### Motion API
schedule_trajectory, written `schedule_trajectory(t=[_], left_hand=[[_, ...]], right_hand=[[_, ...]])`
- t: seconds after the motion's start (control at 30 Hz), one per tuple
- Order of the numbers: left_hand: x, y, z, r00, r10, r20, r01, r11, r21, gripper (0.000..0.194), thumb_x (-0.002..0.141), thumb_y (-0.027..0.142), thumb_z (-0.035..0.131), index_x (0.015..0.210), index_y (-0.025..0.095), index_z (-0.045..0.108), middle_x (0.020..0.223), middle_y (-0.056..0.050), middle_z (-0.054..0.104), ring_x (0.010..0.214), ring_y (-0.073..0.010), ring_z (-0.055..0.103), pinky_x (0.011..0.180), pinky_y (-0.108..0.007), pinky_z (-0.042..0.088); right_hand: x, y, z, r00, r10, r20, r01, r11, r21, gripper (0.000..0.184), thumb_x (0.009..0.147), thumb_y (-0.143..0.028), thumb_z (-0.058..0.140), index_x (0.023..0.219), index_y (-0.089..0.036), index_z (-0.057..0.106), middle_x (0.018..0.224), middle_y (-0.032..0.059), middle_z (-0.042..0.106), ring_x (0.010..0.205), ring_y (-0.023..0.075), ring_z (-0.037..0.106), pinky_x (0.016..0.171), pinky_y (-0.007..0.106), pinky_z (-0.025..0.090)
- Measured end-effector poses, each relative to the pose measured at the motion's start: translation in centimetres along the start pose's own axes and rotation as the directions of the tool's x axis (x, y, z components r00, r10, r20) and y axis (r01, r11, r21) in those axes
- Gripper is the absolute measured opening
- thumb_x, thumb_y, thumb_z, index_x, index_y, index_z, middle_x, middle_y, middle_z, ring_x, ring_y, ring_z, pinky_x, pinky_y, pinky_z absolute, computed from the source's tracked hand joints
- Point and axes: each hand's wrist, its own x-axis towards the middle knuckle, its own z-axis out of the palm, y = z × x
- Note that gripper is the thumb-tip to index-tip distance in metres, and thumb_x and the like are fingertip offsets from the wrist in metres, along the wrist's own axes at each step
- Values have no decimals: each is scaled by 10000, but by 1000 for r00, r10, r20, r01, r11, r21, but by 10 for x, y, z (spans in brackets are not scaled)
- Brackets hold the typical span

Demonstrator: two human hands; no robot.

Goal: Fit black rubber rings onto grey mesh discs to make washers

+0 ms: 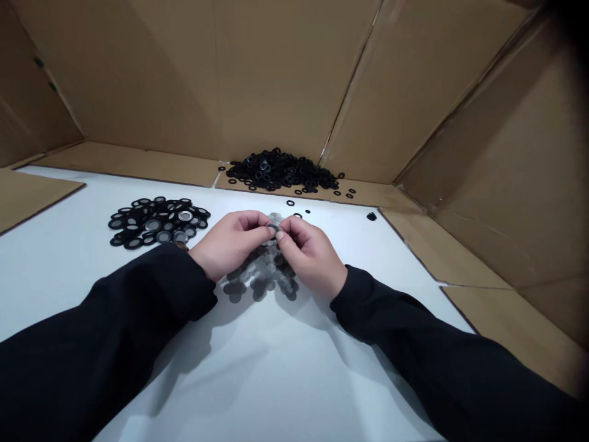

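My left hand (239, 239) and my right hand (309, 248) meet above the middle of the white table, thumbs and forefingers pinched together. Between their fingertips is a small dark ring (273, 228), mostly covered by the fingers. Under both hands spreads a heap of thin grey translucent discs (260, 287), partly hidden by them. Left of my left hand lies a pile of black rings with grey discs in their centres (153, 226).
At the back, a large heap of black rings (280, 170) lies against the cardboard wall (276, 73). A few loose rings (290, 203) are scattered in front of it. A small black piece (371, 216) sits on the white table (257, 380) near its right edge.
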Motion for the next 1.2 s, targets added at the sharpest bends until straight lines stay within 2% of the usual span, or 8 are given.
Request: schedule_trajectory(t=[0.3, 0.53, 0.7, 0.93, 1.07, 1.2], left_hand=[[1, -1, -4, 998, 10, 59, -16, 995, 100, 154, 767, 315, 632, 813, 168, 635, 687, 2, 589, 583, -117, 516, 530, -234, 402], [1, -1, -4, 997, 61, 50, -71, 974, 214, 163, 796, 330, 601, 789, 171, 636, 673, 10, 573, 570, -111, 490, 521, -230, 377], [1, -1, -4, 998, 26, 54, -35, 982, 183, 162, 794, 332, 606, 775, 173, 628, 642, 17, 554, 537, -102, 465, 488, -222, 348], [1, -3, -5, 999, 22, 39, -27, 990, 141, 178, 791, 338, 618, 828, 165, 639, 690, 6, 598, 580, -117, 521, 537, -229, 404], [1, -1, -4, 999, 27, 31, -30, 995, 98, 187, 778, 344, 638, 819, 161, 634, 722, 5, 620, 626, -121, 551, 588, -230, 431], [1, 0, -3, 999, 36, 0, -36, 997, 68, 198, 778, 357, 644, 810, 163, 619, 698, 21, 596, 601, -105, 522, 559, -216, 408]], right_hand=[[-2, 1, 3, 997, 79, -7, -78, 988, 135, 132, 897, -310, 504, 826, -199, 498, 688, -26, 453, 607, 117, 412, 555, 253, 354], [-1, 0, 2, 998, 59, -27, -56, 993, 104, 131, 899, -296, 493, 809, -201, 488, 681, -30, 439, 602, 114, 400, 559, 254, 349], [-2, -2, 3, 997, 47, -69, -43, 997, 67, 123, 899, -271, 492, 798, -204, 474, 668, -36, 429, 584, 110, 390, 544, 250, 336], [0, 4, 2, 994, 106, 38, -111, 978, 179, 162, 914, -344, 502, 834, -204, 486, 699, -33, 446, 623, 112, 407, 570, 244, 352], [0, 6, 2, 992, 122, 33, -126, 970, 208, 187, 911, -381, 512, 850, -203, 502, 701, -31, 460, 624, 113, 415, 562, 239, 355], [-1, 5, 3, 989, 145, 42, -151, 956, 250, 202, 902, -401, 525, 875, -201, 521, 712, -25, 479, 631, 117, 447, 574, 246, 379]])
